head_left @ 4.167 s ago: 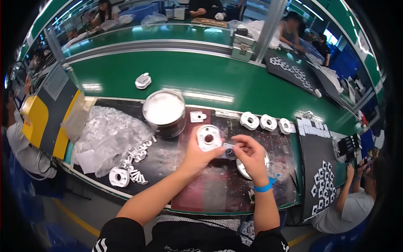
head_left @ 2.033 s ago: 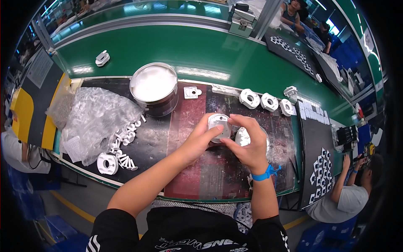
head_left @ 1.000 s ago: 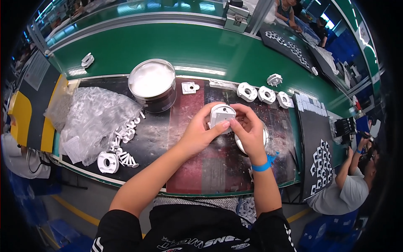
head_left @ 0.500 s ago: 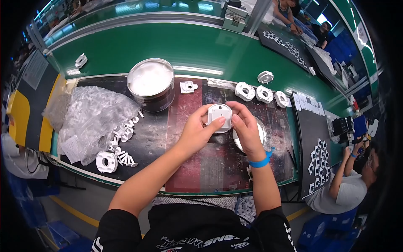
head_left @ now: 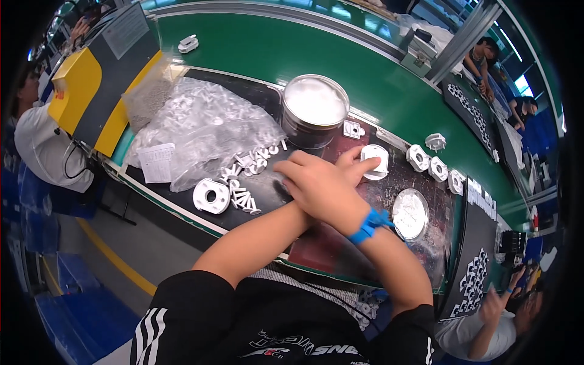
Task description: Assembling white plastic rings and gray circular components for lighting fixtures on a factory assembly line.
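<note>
Right hand (head_left: 316,185) has come off the white housing (head_left: 376,172) since half a second ago, when you had both hands on it; it now crosses over your left wrist, palm down, fingers loosely apart, nothing visible in them, though the underside is hidden. Left hand (head_left: 354,166) keeps the housing alone, pinched with the thumb across its face, just ahead and to the right of the crossed wrists. For the work, this means one hand does all the steadying and the other is free. Loose white pegs (head_left: 243,201) lie near your right fingertips, to their left, no contact seen. Containers: beyond your right hand, a round tub (head_left: 307,132), clear-walled, dark lower down, filled near the rim with soft-looking white stuff, kind unclear. Left of that hand and farther out, a big clear bag (head_left: 210,112), crumpled, many white pieces inside. Beyond it, a smaller bag (head_left: 148,97) of greyish bits, too fine to tell. Right of your left hand and nearer you, a round dish (head_left: 410,214), white smears across it.
</note>
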Action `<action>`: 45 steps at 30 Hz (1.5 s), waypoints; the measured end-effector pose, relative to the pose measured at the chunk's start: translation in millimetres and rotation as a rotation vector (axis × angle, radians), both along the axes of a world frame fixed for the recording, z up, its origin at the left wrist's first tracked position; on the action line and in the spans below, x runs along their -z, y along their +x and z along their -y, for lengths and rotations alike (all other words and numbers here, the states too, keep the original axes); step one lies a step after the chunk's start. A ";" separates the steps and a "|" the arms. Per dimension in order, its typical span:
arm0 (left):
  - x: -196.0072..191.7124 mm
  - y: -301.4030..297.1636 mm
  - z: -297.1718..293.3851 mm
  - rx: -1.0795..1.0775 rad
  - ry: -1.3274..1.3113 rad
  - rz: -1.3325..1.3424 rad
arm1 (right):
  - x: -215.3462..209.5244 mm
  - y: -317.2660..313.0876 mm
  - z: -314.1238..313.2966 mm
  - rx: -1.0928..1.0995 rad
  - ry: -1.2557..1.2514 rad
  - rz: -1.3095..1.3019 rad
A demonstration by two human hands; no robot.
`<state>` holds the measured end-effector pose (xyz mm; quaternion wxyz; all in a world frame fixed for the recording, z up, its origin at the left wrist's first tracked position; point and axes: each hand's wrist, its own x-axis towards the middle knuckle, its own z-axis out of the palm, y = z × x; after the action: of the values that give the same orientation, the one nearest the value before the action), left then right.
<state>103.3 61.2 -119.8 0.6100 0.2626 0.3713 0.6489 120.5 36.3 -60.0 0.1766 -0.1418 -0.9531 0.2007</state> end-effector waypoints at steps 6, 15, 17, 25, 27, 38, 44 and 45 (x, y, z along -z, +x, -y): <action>2.9 -3.8 -9.4 0.044 -0.014 0.190 | 9.5 -53.2 -4.4 -0.093 0.053 0.067; -0.9 -3.5 -6.2 0.052 -0.024 0.061 | 2.6 -24.2 -8.9 -0.015 -0.041 0.087; -26.5 -10.2 10.9 0.114 -0.135 -0.291 | -5.2 -1.9 -13.4 0.074 -0.009 0.125; -7.0 -12.2 0.6 0.059 -0.017 0.092 | -49.3 92.9 20.7 0.374 -0.473 -0.249; -10.4 -11.8 4.5 -0.008 -0.066 0.145 | -38.2 128.8 39.8 0.487 -0.605 -0.308; -12.3 -1.4 -1.6 0.017 -0.041 0.068 | 21.5 197.7 60.2 0.544 0.032 -0.123; -11.9 -4.8 0.2 0.027 -0.061 0.062 | 3.7 219.9 34.7 0.678 0.087 -0.195; -12.2 -4.1 0.6 0.033 -0.064 0.061 | 0.6 226.9 25.9 0.711 0.149 -0.164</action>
<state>99.2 60.6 -107.7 0.6399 0.2292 0.3687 0.6341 347.4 10.5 -60.6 0.3209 -0.4342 -0.8390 0.0677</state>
